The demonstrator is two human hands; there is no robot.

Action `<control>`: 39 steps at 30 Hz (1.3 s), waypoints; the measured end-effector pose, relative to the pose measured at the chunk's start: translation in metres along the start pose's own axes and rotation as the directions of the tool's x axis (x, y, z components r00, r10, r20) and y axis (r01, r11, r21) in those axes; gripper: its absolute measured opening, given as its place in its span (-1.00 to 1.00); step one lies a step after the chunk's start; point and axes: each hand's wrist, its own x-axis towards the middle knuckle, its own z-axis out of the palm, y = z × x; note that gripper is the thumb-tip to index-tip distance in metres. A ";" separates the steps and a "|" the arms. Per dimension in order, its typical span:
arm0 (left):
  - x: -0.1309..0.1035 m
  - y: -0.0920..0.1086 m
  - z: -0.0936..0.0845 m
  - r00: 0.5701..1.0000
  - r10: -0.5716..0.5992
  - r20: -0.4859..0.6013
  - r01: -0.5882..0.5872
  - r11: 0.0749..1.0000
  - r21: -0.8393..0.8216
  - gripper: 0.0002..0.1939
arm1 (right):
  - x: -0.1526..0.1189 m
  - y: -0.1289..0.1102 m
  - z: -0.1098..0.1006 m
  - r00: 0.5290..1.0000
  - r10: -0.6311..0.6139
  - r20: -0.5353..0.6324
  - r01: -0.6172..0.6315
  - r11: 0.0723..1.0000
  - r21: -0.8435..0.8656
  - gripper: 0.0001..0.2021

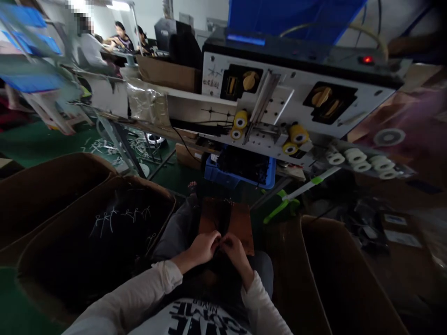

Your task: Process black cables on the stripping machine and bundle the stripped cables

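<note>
Over my lap, my left hand (pixel 206 245) and my right hand (pixel 234 249) come together with fingertips nearly touching. Both are closed in a pinch; what lies between the fingers is too small and dark to make out. A dark strand-like bundle (pixel 222 216), perhaps black cable, lies beneath and in front of them. It rests on a reddish-brown board (pixel 242 225) across my legs. To my left, a large open carton (pixel 164 188) holds a dark mass with several white ties (pixel 110 218) on it.
Ahead stands a bench machine (pixel 286 83) with yellow rollers (pixel 240 120). Under it sits a blue crate (pixel 221 174) of black material. White tape rolls (pixel 356 158) hang at the right, above another open carton (pixel 324 228). Seated people (pixel 120 37) work at the far left.
</note>
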 end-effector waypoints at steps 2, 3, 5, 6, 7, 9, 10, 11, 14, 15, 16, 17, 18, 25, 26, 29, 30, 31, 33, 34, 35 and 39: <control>0.002 -0.004 0.000 1.000 0.014 -0.006 -0.015 1.000 -0.022 -0.78 | 0.002 0.000 -0.002 1.000 0.008 0.013 -0.008 1.000 -0.003 -0.96; 0.004 -0.007 0.000 1.000 0.021 -0.006 -0.021 0.999 -0.033 -0.79 | 0.002 -0.001 -0.003 1.000 0.007 0.021 -0.007 1.000 -0.014 -0.97; 0.009 -0.012 -0.002 0.999 0.037 0.005 -0.036 0.998 -0.054 -0.84 | 0.002 -0.005 -0.006 0.999 -0.003 0.040 0.006 0.999 -0.052 -0.97; 0.011 -0.014 -0.003 0.999 0.047 0.013 -0.046 0.997 -0.063 -0.86 | 0.002 -0.007 -0.008 0.999 -0.015 0.049 0.019 0.997 -0.081 -0.97; 0.012 -0.015 -0.003 0.998 0.058 0.019 -0.057 0.996 -0.071 -0.87 | 0.001 -0.009 -0.009 0.998 -0.029 0.060 0.036 0.992 -0.117 -0.97; 0.014 -0.016 -0.002 0.997 0.073 0.022 -0.071 0.994 -0.081 -0.90 | 0.000 -0.013 -0.012 0.994 -0.073 0.077 0.088 0.974 -0.210 -0.94; 0.014 -0.016 -0.001 0.997 0.070 0.016 -0.069 0.994 -0.085 -0.91 | 0.000 -0.014 -0.012 0.992 -0.099 0.080 0.116 0.958 -0.260 -0.92; 0.014 -0.015 0.002 0.998 0.058 0.005 -0.058 0.994 -0.090 -0.91 | -0.001 -0.016 -0.013 0.989 -0.124 0.080 0.143 0.940 -0.309 -0.89; 0.013 -0.013 0.012 0.999 -0.004 -0.049 -0.003 0.993 -0.122 -0.92 | -0.002 -0.018 -0.010 0.982 -0.178 0.066 0.189 0.872 -0.452 -0.84; 0.012 -0.013 0.015 0.997 -0.021 -0.067 0.012 0.990 -0.140 -0.92 | -0.002 -0.018 -0.008 0.980 -0.189 0.060 0.193 0.849 -0.492 -0.83; 0.012 -0.013 0.018 0.996 -0.034 -0.083 0.021 0.987 -0.161 -0.91 | -0.003 -0.018 -0.005 0.978 -0.201 0.050 0.198 0.830 -0.521 -0.82; 0.011 -0.014 0.021 0.994 -0.044 -0.096 0.026 0.983 -0.184 -0.90 | -0.003 -0.017 -0.002 0.975 -0.218 0.033 0.202 0.819 -0.538 -0.81; 0.011 -0.014 0.022 0.993 -0.051 -0.107 0.027 0.978 -0.209 -0.90 | -0.004 -0.015 0.001 0.971 -0.238 0.008 0.204 0.817 -0.539 -0.81; 0.009 -0.017 0.018 0.991 -0.062 -0.117 0.016 0.932 -0.362 -0.81 | -0.010 -0.003 0.021 0.937 -0.299 -0.180 0.197 0.879 -0.435 -0.81; 0.009 -0.018 0.018 0.992 -0.065 -0.106 0.021 0.927 -0.375 -0.83 | -0.011 -0.002 0.022 0.936 -0.294 -0.192 0.190 0.884 -0.427 -0.82; 0.013 -0.023 0.021 0.986 -0.143 -0.092 0.093 0.907 -0.411 -0.85 | -0.014 0.001 0.021 0.941 -0.255 -0.223 0.159 0.913 -0.375 -0.83; 0.014 -0.026 0.023 0.978 -0.191 -0.088 0.136 0.895 -0.426 -0.85 | -0.017 0.003 0.021 0.941 -0.234 -0.245 0.142 0.930 -0.340 -0.83; 0.015 -0.028 0.024 0.966 -0.245 -0.080 0.186 0.878 -0.442 -0.84 | -0.019 0.005 0.021 0.940 -0.202 -0.275 0.120 0.950 -0.290 -0.83; 0.015 -0.034 0.026 0.938 -0.344 -0.047 0.281 0.833 -0.477 -0.80 | -0.025 0.009 0.023 0.942 -0.086 -0.324 0.048 0.991 -0.123 -0.82; 0.014 -0.036 0.026 0.926 -0.376 -0.021 0.317 0.810 -0.493 -0.78 | -0.027 0.011 0.025 0.944 -0.001 -0.331 0.001 1.000 -0.001 -0.81; 0.012 -0.037 0.025 0.920 -0.392 0.010 0.342 0.791 -0.508 -0.77 | -0.030 0.012 0.027 0.945 0.089 -0.316 -0.049 0.990 0.134 -0.79; -0.001 -0.032 0.019 0.934 -0.279 0.224 0.358 0.751 -0.555 -0.64 | -0.032 0.009 0.029 0.915 0.350 -0.201 -0.187 0.809 0.557 -0.71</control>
